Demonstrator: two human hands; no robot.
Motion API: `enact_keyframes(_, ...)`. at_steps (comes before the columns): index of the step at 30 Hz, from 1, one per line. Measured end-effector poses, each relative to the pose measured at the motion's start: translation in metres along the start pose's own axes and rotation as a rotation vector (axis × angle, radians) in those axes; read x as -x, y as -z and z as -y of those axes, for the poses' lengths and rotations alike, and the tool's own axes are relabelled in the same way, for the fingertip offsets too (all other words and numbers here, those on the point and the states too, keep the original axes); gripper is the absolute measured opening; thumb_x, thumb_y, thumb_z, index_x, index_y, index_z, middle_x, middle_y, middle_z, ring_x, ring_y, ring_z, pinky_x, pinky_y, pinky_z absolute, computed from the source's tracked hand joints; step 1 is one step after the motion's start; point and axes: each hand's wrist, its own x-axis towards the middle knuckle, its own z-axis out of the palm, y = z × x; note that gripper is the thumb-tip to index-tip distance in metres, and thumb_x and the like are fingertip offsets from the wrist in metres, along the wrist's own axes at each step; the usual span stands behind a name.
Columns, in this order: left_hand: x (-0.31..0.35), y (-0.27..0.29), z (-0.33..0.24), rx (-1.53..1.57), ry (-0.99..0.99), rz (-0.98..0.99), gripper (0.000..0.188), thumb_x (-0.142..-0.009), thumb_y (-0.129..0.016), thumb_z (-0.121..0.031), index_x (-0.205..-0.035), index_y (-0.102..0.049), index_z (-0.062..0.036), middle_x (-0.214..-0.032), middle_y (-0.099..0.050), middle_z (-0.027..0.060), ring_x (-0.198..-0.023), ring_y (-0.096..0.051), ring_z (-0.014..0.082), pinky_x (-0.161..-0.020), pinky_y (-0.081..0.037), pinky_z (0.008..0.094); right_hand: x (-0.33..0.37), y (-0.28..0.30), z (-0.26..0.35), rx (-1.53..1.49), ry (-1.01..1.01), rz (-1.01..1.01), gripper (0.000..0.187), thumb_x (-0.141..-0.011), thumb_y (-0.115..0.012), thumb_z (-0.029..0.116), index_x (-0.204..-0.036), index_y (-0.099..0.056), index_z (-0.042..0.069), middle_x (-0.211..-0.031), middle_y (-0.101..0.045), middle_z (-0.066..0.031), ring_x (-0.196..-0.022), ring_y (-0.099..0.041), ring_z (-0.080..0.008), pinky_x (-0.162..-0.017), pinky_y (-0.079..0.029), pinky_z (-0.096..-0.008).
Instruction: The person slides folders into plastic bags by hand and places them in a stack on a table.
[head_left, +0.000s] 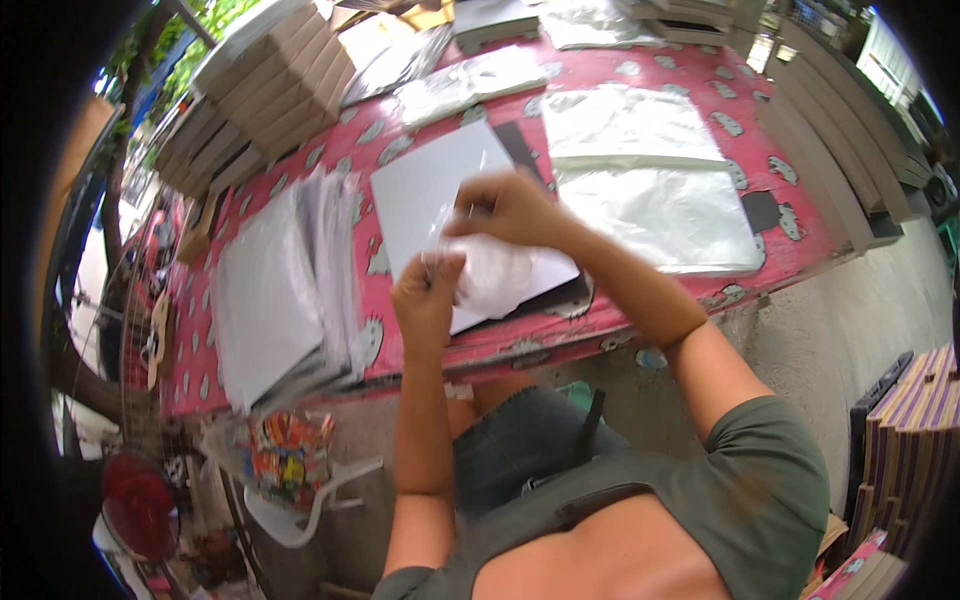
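Looking down, we see a pink patterned tabletop (640, 70) crowded on every side of the work. To the left of our hands lies a fanned stack of bagged white sheets (285, 290), its near edge hanging over the tabletop's front rim. Behind it, at the far left corner, stand piles of flat brown cardboard boxes (270, 80). On the right, 2 layers of loose clear plastic bags (650, 180) spread flat, well apart from the hands, and more plastic (465, 85) lies farther back. Long grey boards (835, 150) run along the right edge. Below the tabletop, at lower left, we make out a white plastic chair (310, 500) with a colourful printed bag (290, 450) on it, and a red round object (140, 500) beside that.

Between the hands and the tabletop sits a white sheet (440, 190) on a dark backing (520, 145), right at the front edge; nothing blocks it but the hands themselves.

Both hands are raised just above that sheet, holding a thin clear plastic bag (490, 275). It is crumpled and milky where it bunches, glossy and see-through at its upper edge. Our left hand (428, 295) grips its lower left part with fingers curled tight around the film. Our right hand (510, 210) pinches the upper edge, fingers pressed together on the plastic. The bag hangs between them, blurred.
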Motion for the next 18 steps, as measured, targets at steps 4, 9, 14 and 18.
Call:
enact_keyframes(4, 0.0, 0.036, -0.039, 0.019, 0.059, -0.052, 0.014, -0.077, -0.067, -0.014, -0.078, -0.062, -0.0007, -0.059, -0.053, -0.0027, -0.05, -0.045, 0.0033, -0.046, -0.034, 0.0171, -0.021, 0.016, 0.023, -0.28, -0.148, 0.052, 0.011, -0.073, -0.068, 0.014, -0.075, -0.063, 0.005, -0.067, -0.057, -0.002, -0.061, -0.052, -0.0135, -0.059, -0.041, -0.0257)
enact_keyframes(9, 0.007, 0.054, -0.065, 0.197, -0.214, -0.067, 0.013, -0.081, -0.061, -0.008, -0.092, -0.061, -0.0007, -0.077, -0.058, 0.0021, -0.071, -0.052, 0.0057, -0.062, -0.04, 0.0167, -0.039, 0.024, 0.066, 0.04, 0.382, -0.072, 0.026, -0.067, -0.072, 0.02, -0.083, -0.061, 0.003, -0.107, -0.054, -0.0093, -0.098, -0.051, -0.0214, -0.08, -0.042, -0.0342)
enact_keyframes(14, 0.019, 0.045, -0.084, 0.154, -0.292, 0.05, 0.019, -0.086, -0.054, -0.01, -0.103, -0.055, -0.0012, -0.072, -0.059, 0.0035, -0.059, -0.051, 0.0056, -0.053, -0.04, 0.0166, -0.059, 0.008, 0.103, 0.282, 0.153, 0.401, 0.025, -0.076, -0.062, 0.021, -0.089, -0.059, 0.0, -0.086, -0.062, -0.0102, -0.081, -0.059, -0.0217, -0.072, -0.044, -0.0327)
enact_keyframes(18, 0.033, 0.066, -0.069, -0.092, -0.147, -0.015, 0.025, -0.082, -0.06, -0.016, -0.103, -0.057, -0.0019, -0.056, -0.052, -0.0025, -0.047, -0.041, 0.002, -0.043, -0.031, 0.0169, -0.058, 0.023, 0.103, -0.023, 0.274, 0.023, 0.02, -0.083, -0.054, 0.017, -0.082, -0.062, -0.001, -0.07, -0.061, -0.0046, -0.065, -0.054, -0.0093, -0.061, -0.043, -0.0251)
